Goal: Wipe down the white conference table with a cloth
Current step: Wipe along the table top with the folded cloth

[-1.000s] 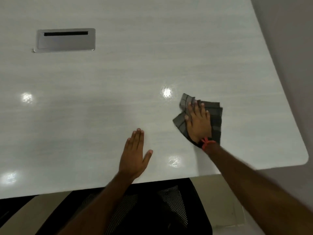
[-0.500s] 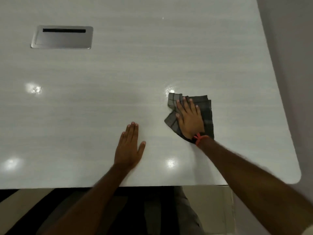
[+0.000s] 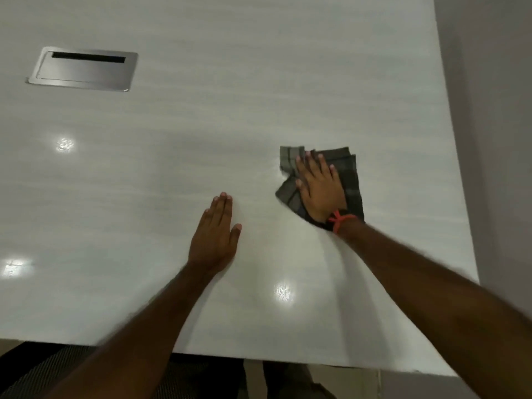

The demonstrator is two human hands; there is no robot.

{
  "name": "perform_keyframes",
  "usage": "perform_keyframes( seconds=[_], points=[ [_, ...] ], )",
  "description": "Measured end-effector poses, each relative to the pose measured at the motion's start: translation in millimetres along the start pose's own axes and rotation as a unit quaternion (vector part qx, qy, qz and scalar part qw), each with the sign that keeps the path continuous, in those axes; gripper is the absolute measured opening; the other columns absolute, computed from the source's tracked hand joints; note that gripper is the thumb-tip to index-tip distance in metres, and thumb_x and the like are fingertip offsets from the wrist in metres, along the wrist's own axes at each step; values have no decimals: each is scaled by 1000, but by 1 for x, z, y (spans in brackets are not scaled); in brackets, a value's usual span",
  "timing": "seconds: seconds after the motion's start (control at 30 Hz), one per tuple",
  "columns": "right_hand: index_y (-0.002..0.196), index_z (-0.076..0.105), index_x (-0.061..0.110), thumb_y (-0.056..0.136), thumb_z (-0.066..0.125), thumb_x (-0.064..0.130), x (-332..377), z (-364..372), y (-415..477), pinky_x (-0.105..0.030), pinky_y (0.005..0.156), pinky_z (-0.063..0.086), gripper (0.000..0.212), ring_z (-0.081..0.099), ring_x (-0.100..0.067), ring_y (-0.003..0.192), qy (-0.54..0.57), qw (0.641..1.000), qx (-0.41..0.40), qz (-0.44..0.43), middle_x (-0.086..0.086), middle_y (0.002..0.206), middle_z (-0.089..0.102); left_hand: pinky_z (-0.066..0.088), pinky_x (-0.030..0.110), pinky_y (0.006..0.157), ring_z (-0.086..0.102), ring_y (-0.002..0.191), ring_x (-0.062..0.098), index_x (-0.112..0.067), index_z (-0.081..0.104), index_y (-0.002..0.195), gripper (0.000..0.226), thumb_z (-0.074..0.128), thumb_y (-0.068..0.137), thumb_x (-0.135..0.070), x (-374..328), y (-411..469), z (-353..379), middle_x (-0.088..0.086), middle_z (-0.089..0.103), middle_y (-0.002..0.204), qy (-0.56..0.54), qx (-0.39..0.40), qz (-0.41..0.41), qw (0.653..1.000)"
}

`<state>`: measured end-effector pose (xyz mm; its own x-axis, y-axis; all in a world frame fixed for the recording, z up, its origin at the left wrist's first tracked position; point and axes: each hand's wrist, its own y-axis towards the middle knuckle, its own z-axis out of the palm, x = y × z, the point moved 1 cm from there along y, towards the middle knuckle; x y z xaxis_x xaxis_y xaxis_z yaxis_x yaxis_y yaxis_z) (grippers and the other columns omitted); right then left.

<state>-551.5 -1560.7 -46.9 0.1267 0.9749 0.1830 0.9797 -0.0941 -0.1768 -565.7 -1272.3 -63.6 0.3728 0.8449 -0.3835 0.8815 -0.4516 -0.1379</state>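
One cloth: we count a single dark grey checked cloth (image 3: 349, 180), loosely folded, lying flat on the table right of the frame's centre.
Right hand: our right hand (image 3: 321, 191) lies palm down on the cloth, fingers spread, pressing rather than pinching; an orange band (image 3: 339, 219) circles the wrist.
Left hand: our left hand (image 3: 216, 240) rests flat on bare tabletop just left of the cloth and apart from it, fingers together, thumb out, holding nothing.
Table: one white conference table (image 3: 259, 82) fills nearly the whole frame; its right edge runs down the right side, its near edge crosses the bottom.
Step in hand: we judge a wiping stroke under way in the right-centre zone, the left hand serving as a brace.
Next move: it calls for steady downward pressure and a sweep onto fresh surface, probably leftward or toward the far edge, keeping the folds under the palm so the cloth does not bunch.
Other counts: one metal cable hatch (image 3: 83, 69) at upper left; four bright light reflections on the surface; one dark mesh chair (image 3: 43, 370) at lower left.
Progress: we cannot tell wiped from unwiped surface.
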Motion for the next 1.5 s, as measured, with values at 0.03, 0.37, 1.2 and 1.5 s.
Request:
perform_keyframes(
  seconds=[0.03,0.37,1.2,1.5],
  points=[
    [161,20,26,102,16,47,-1,-5,21,-54,123,16,62,10,-29,156,14,999,-13,35,-2,169,14,10,34,124,7,154,18,-6,12,159,72,17,99,-47,-4,6,1,8,12,167,1,-3,2,1000],
    [160,24,30,104,33,38,-19,-8,68,-56,121,20,57,17,-32,154,-6,999,-44,-7,-5,168,20,13,35,125,9,155,16,-10,18,159,63,28,103,-39,-17,40,10,4,16,167,-3,-51,2,999],
    [158,29,17,106,29,37,-112,-40,94,-55,120,21,56,16,-39,152,27,941,-120,316,-14,166,22,17,38,125,8,155,14,-11,16,159,63,34,103,-32,-21,38,9,2,14,167,1,-55,-7,998],
    [160,23,27,104,31,39,16,5,42,-50,123,14,58,15,-29,155,16,997,-21,-78,-5,168,19,17,38,125,8,155,15,-11,17,159,63,32,103,-34,-21,38,9,3,15,167,8,-47,-7,999]
  ],
)
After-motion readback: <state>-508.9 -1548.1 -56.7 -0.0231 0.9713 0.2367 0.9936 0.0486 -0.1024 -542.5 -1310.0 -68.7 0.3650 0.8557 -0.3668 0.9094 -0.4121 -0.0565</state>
